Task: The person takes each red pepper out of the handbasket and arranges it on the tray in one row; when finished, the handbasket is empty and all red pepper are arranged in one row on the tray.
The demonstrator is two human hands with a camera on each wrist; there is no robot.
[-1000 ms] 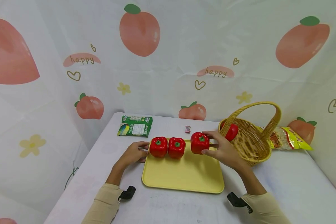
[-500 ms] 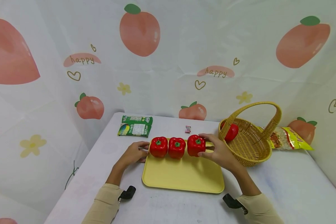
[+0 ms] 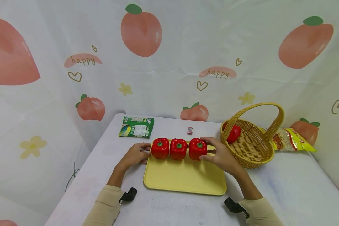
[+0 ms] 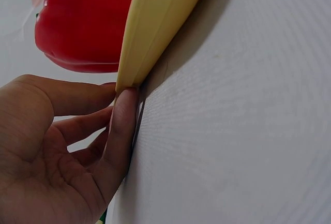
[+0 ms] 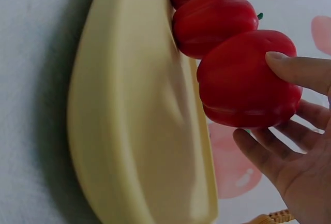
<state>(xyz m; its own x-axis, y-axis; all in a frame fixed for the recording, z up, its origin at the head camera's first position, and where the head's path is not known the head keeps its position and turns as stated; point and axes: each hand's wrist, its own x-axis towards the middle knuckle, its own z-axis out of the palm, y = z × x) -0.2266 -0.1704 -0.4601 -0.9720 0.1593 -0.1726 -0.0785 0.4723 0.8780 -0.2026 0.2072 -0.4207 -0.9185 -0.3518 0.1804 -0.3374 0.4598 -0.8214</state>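
Three red bell peppers with green stems stand in a row along the far side of a yellow tray: the left pepper, the middle pepper and the right pepper. My right hand holds the right pepper from its right side, thumb in front and fingers behind; the right wrist view shows the thumb pressed on this pepper. At the tray's far left corner, my left hand pinches the rim between thumb and finger, as the left wrist view shows at the tray edge.
A yellow wicker basket stands right of the tray, with another red pepper inside. Behind it lies a yellow snack bag. A green packet lies back left, and a small pink wrapped candy lies behind the tray.
My right hand has carried its pepper left and down to the tray, beside the middle pepper. My left hand has stayed at the tray's corner.
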